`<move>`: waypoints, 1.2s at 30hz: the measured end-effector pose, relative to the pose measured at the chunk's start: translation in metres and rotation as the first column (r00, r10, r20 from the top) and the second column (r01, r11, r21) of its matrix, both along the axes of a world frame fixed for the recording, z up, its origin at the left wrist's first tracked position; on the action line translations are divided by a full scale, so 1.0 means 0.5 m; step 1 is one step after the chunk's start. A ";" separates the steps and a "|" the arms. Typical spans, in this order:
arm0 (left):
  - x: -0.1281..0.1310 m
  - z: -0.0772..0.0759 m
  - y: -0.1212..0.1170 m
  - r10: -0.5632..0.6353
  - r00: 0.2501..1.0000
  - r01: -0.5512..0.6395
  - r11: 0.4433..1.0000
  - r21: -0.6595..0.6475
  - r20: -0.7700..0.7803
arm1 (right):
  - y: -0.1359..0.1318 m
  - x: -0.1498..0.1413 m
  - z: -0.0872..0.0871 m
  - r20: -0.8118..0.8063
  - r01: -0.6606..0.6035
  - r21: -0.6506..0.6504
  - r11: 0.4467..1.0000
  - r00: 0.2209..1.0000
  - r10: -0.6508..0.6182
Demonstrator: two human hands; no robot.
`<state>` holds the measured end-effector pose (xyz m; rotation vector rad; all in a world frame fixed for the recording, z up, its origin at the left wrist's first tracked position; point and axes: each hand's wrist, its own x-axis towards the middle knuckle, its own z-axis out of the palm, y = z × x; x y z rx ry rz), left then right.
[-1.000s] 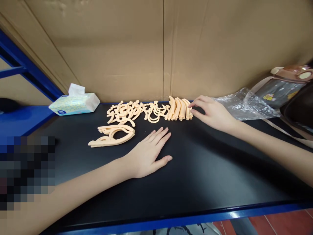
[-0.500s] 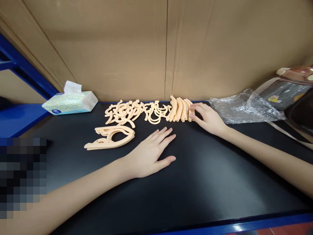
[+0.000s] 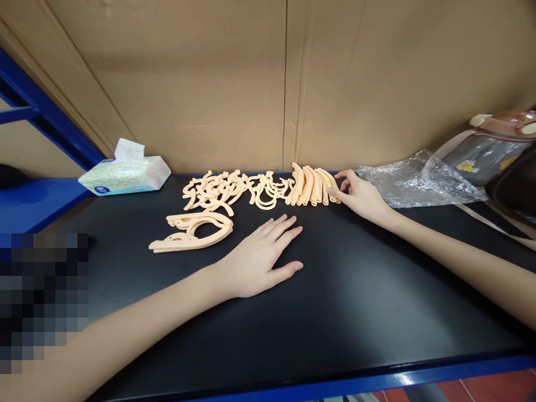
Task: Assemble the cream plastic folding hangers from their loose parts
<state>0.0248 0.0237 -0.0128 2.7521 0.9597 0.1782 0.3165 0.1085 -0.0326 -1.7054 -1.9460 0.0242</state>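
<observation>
My left hand (image 3: 262,259) lies flat on the black tabletop, palm down with fingers spread and nothing held. Left of it are beige folding hangers (image 3: 205,241), folded and stacked. Toward the back right, my right hand (image 3: 358,192) has its thumb and bent fingers around the right end of a row of curved beige hanger arms (image 3: 307,187). The thumb touches the endmost arm; part of that arm is hidden by the fingers. Beside the row lies a loose pile of smaller beige hook-shaped hanger parts (image 3: 218,187).
A tissue pack (image 3: 125,176) stands at the back left near a blue metal frame (image 3: 54,123). Crumpled clear plastic (image 3: 419,181) lies right of my right hand, with a strapped bottle (image 3: 481,153) behind it. A cardboard wall (image 3: 209,84) closes off the back.
My right hand has shifted slightly right, its fingers curling more. The right end of the row of hanger arms now leans and spreads toward it. My left hand stays in place.
</observation>
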 end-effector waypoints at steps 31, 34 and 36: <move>0.038 0.014 0.072 0.236 0.969 -0.243 0.963 0.117 0.072 | 0.018 0.032 0.019 0.103 -0.235 -0.034 0.971 0.966 0.237; 0.057 0.014 0.105 0.242 0.968 -0.249 0.959 0.135 0.069 | 0.014 0.024 0.008 0.111 -0.278 -0.040 0.960 0.953 0.281; 0.069 0.011 0.115 0.250 0.965 -0.258 0.955 0.149 0.075 | 0.012 0.020 0.006 0.116 -0.287 -0.038 0.957 0.950 0.289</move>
